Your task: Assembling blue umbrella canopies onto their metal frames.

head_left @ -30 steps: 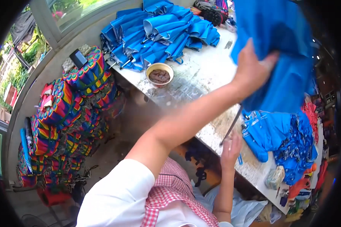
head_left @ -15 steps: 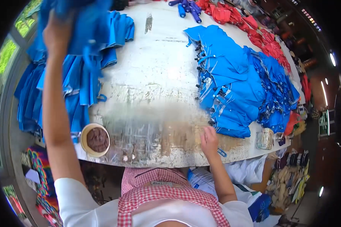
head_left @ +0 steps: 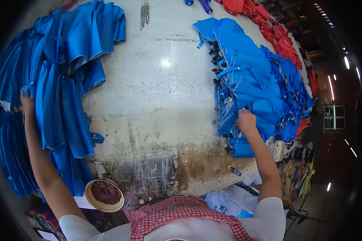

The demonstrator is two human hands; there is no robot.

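On the far left, my left hand (head_left: 27, 102) is at the edge of a heap of pleated blue umbrella canopies (head_left: 52, 108). Its fingers are closed on a blue fold beside a small strap, the tips partly covered by cloth. To the right, my right hand (head_left: 246, 119) is bent closed on the pile of blue umbrellas (head_left: 245, 68). It pinches one near the row of black tips and silvery ribs along the pile's left side. What exactly lies between those fingertips is hidden.
Between the heaps is a worn white tabletop (head_left: 157, 80). A round tub (head_left: 120, 201) of brown pieces stands at the near left edge, and a blue clip-like piece (head_left: 235, 171) at the near right. Red fabric bundles (head_left: 283, 40) and purple handles (head_left: 205, 6) lie farther off.
My left hand has come down from the upper left, where it carried a blurred blue canopy, to the heap. My right hand has moved from the table's near edge up onto the right pile. The view has shifted.
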